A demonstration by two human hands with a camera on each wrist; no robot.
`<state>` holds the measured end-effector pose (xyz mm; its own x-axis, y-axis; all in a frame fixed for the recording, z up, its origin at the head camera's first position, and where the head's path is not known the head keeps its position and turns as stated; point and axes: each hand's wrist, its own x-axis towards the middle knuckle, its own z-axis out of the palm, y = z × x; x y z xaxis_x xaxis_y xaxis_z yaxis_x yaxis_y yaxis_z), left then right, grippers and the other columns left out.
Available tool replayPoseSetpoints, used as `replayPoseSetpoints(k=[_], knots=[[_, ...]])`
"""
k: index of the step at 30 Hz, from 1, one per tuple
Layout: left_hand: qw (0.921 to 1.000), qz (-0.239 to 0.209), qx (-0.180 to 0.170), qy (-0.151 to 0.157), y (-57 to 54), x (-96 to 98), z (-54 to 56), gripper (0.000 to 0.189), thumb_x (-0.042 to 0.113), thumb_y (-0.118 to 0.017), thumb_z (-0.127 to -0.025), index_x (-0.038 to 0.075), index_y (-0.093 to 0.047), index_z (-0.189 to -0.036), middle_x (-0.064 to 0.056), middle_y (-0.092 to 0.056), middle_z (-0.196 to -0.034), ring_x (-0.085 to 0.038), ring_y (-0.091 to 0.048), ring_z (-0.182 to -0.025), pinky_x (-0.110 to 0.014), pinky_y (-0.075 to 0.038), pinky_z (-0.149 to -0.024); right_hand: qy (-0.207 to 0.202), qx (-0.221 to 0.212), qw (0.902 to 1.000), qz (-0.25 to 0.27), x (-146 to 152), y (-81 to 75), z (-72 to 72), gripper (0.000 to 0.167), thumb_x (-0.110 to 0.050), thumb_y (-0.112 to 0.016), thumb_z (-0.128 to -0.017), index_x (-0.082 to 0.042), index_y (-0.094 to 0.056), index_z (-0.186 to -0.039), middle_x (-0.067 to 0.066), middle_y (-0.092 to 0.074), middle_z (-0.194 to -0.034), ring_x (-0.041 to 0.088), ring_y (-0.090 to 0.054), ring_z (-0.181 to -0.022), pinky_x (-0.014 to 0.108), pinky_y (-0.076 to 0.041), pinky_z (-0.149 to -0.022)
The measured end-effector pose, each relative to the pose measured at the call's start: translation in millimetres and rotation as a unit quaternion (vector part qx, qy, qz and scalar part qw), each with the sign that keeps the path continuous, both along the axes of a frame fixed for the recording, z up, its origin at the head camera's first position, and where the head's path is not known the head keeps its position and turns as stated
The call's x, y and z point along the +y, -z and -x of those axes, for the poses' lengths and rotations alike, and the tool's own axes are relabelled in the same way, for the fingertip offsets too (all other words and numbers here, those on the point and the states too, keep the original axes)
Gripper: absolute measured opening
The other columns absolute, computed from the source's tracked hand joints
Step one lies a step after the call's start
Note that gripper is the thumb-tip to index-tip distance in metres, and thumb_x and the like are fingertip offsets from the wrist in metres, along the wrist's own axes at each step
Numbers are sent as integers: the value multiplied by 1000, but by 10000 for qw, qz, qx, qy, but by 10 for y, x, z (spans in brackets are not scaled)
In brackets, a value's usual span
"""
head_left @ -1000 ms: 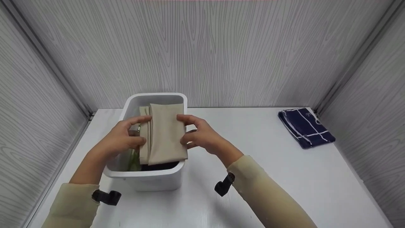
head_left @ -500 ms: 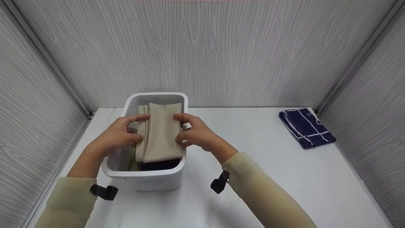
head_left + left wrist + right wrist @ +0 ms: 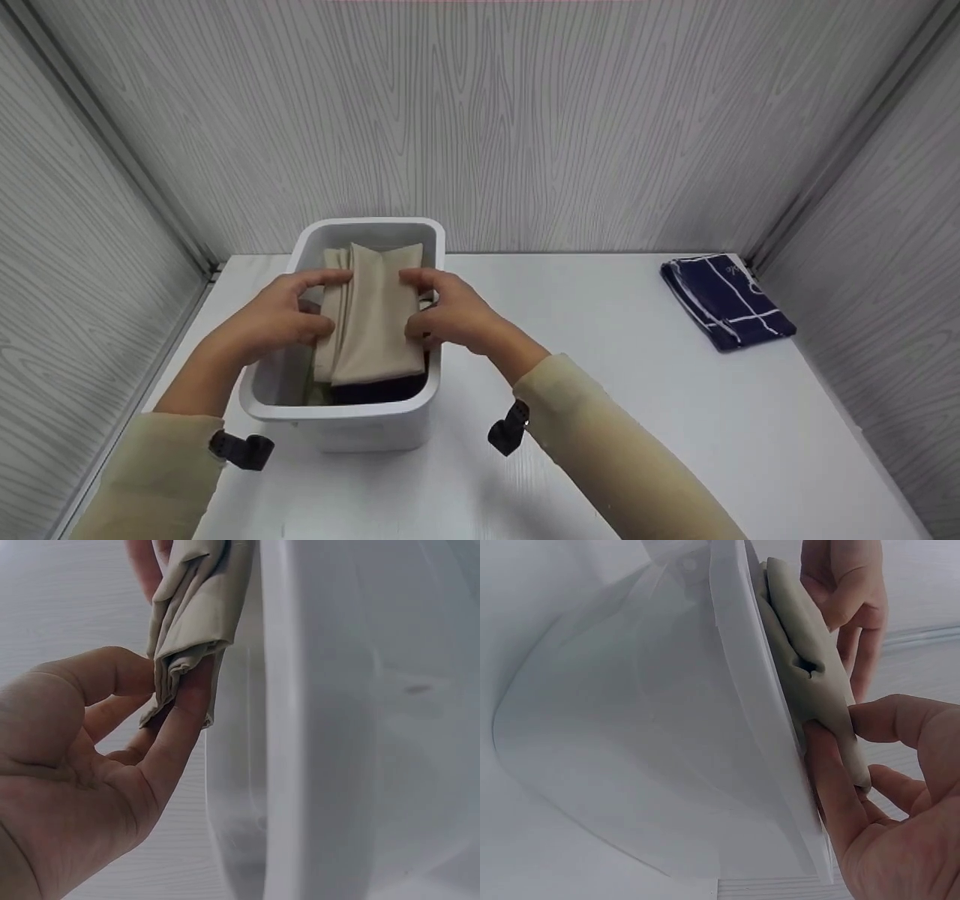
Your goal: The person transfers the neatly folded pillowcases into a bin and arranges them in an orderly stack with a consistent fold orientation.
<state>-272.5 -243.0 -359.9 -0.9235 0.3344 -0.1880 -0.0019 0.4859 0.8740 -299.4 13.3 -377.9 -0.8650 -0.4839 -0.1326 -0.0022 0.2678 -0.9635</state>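
Note:
A folded beige cloth (image 3: pixel 379 322) lies between my two hands at the mouth of a white plastic bin (image 3: pixel 341 412). My left hand (image 3: pixel 274 319) pinches its left edge, thumb and fingers on either side of the folds, as the left wrist view also shows. On the right edge, my right hand (image 3: pixel 457 315) pinches the cloth the same way. In the right wrist view the folded cloth (image 3: pixel 810 652) stands just above the bin's rim (image 3: pixel 769 697). Beneath it in the bin, something dark (image 3: pixel 379 391) and a strip of green (image 3: pixel 319 394) show, mostly hidden.
A folded navy cloth with white lines (image 3: pixel 727 300) lies at the far right of the white table (image 3: pixel 585 315). Grey wood-grained panels (image 3: pixel 480 127) close in the back and both sides.
Both hands have shifted the beige cloth slightly left, so its right edge now sits inside the bin's rim. It bends a little more in the middle. The navy cloth stays put.

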Motion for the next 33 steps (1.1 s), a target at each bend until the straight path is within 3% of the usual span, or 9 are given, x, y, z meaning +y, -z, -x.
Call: replayPoseSetpoints(k=[8, 12, 26, 33], knots=[[9991, 372, 196, 51, -5, 6, 60, 75, -6, -59, -81, 10, -40, -152, -20, -55, -115, -21, -60, -86, -34, -54, -67, 66, 97, 9992, -385, -65, -42, 11, 78, 8, -67, -77, -12, -45, -149, 9, -55, -127, 23, -62, -107, 37, -61, -67], [9991, 403, 122, 40, 21, 12, 98, 76, -5, -59, -81, 11, -38, -153, -20, -57, -112, -20, -61, -85, -35, -55, -68, 193, 228, 9974, -663, -87, -67, 17, 77, 7, -69, -77, -11, -47, -148, 10, -56, -125, 23, -62, -105, 35, -61, -65], [9988, 479, 81, -24, 58, 11, 132, 76, -5, -59, -81, 11, -39, -153, -22, -55, -121, -22, -62, -87, -36, -55, -70, 352, 284, 9948, -916, -99, -94, 7, 74, 5, -71, -78, -12, -49, -147, 11, -57, -125, 24, -63, -104, 34, -61, -64], [9990, 426, 125, -28, 104, -16, 128, 77, -5, -60, -81, 9, -38, -153, -23, -48, -135, -27, -60, -100, -35, -55, -72, 385, 312, 9938, -996, -129, -103, 7, 75, 5, -72, -78, -13, -49, -147, 11, -57, -125, 22, -64, -101, 31, -60, -62]])
